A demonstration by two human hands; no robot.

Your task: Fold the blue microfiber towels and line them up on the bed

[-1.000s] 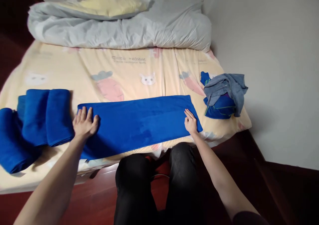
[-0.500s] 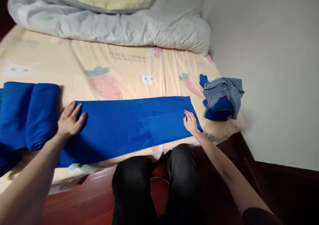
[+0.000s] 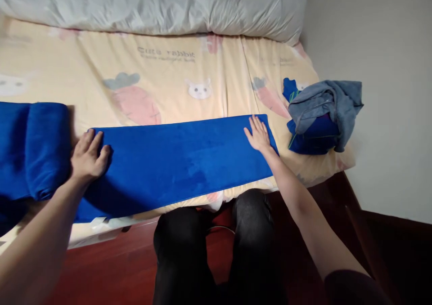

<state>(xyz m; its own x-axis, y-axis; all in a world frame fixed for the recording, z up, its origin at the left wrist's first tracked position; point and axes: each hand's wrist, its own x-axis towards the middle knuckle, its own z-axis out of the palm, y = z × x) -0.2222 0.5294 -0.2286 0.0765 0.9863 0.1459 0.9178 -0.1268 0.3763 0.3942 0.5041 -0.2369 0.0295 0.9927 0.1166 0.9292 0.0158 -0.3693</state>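
A long folded blue towel (image 3: 168, 156) lies flat across the near side of the bed. On its left end rests my left hand (image 3: 88, 155), palm down with the fingers spread. My right hand (image 3: 258, 134) lies flat on the far right corner of the cloth, fingers stretched out. Neither hand grips anything. Just left of my left hand are thick folded blue cloths (image 3: 47, 147), partly behind my forearm and cut off by the frame edge.
Cream bedding (image 3: 182, 89) with carrots and animal faces covers the bed. A rolled grey-white quilt (image 3: 162, 8) runs along the far side. A crumpled grey-blue cloth (image 3: 344, 102) sits on blue fabric at right, near the wall (image 3: 388, 93). My knees (image 3: 178, 233) are at the bed edge.
The view has tilted down and closer. My right hand has slid away from me toward the towel's far right corner, its fingers straighter. My left hand stays on the left end.
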